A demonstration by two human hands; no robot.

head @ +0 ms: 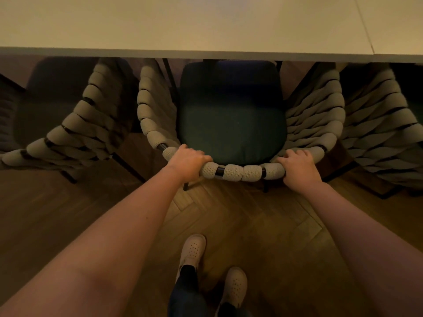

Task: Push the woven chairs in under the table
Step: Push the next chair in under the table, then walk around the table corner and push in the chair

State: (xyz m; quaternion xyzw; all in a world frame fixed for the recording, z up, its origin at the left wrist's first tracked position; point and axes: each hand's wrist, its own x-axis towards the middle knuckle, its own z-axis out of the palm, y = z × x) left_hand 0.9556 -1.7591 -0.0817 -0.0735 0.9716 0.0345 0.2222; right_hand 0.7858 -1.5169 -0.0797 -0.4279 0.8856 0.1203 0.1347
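A woven chair [238, 171] with a beige rope-wrapped curved back and a dark green seat cushion stands right in front of me. The front of its seat sits under the edge of the pale table [206, 52]. My left hand [188, 162] grips the top rail of the back on its left side. My right hand [297, 167] grips the same rail on its right side. Both arms are stretched forward.
Another woven chair [75, 131] stands to the left and a third [384, 124] to the right, both close beside the middle one. Wooden herringbone floor lies below. My feet in pale shoes [194, 250] stand behind the chair.
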